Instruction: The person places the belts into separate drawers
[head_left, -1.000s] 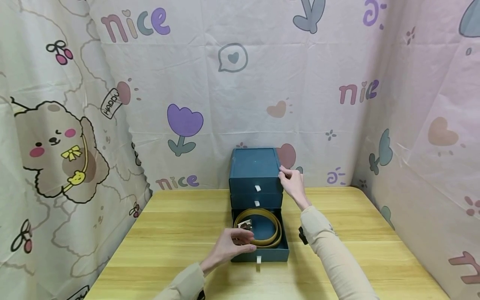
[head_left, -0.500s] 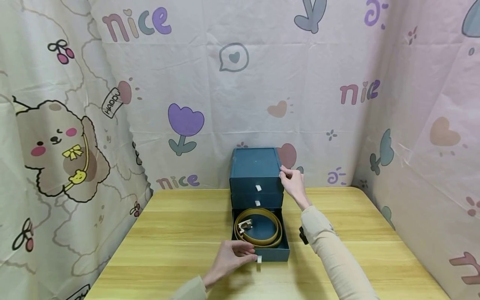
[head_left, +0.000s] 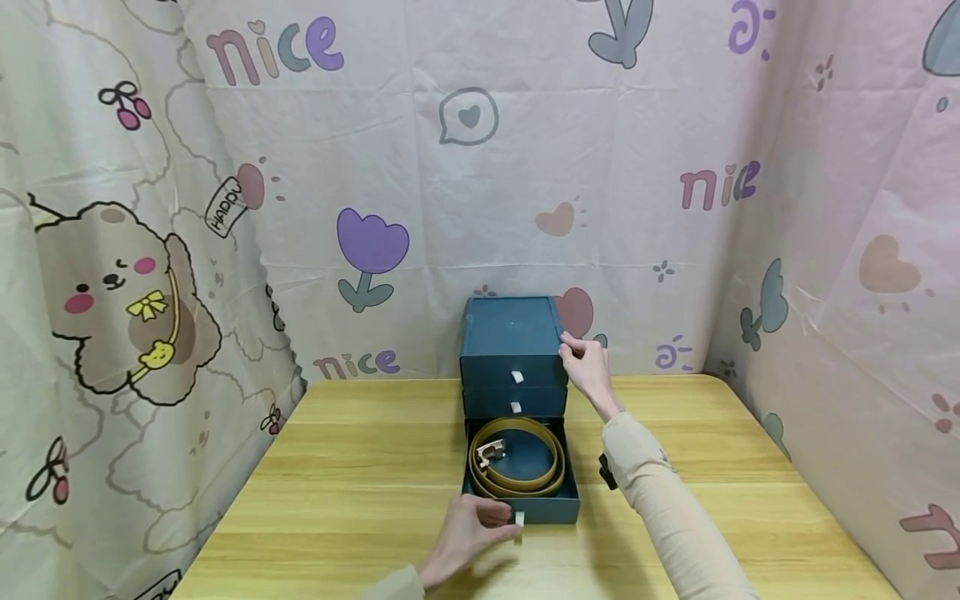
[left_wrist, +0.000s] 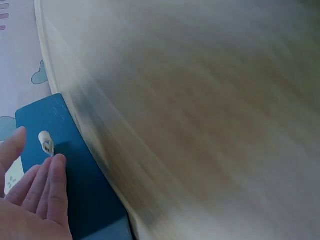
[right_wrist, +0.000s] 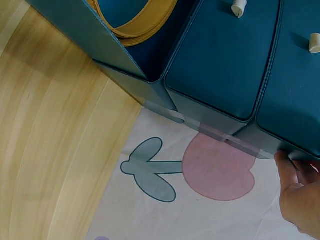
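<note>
A dark teal drawer box (head_left: 512, 325) stands near the back of the table. Its bottom drawer (head_left: 551, 510) is pulled out and holds a coiled tan belt (head_left: 558, 467) with a silver buckle (head_left: 491, 452). My left hand (head_left: 468, 533) is at that drawer's front, thumb and fingers spread apart beside the white pull tab (head_left: 519, 518). In the left wrist view its fingertips lie right by the tab (left_wrist: 46, 142); I cannot tell whether they touch it. My right hand (head_left: 587, 367) rests its fingertips on the box's upper right edge; its other fingers are partly hidden in the right wrist view.
The two upper drawers are closed, each with a white tab (head_left: 517, 377) on its front. Wood-grain table (head_left: 360, 467) extends on both sides of the box. A printed cloth (head_left: 465, 192) hangs close behind it and along both sides.
My left hand has moved down and slightly right, from over the drawer and belt to the pull tab, uncovering the buckle. The right hand and the drawer have stayed in place.
</note>
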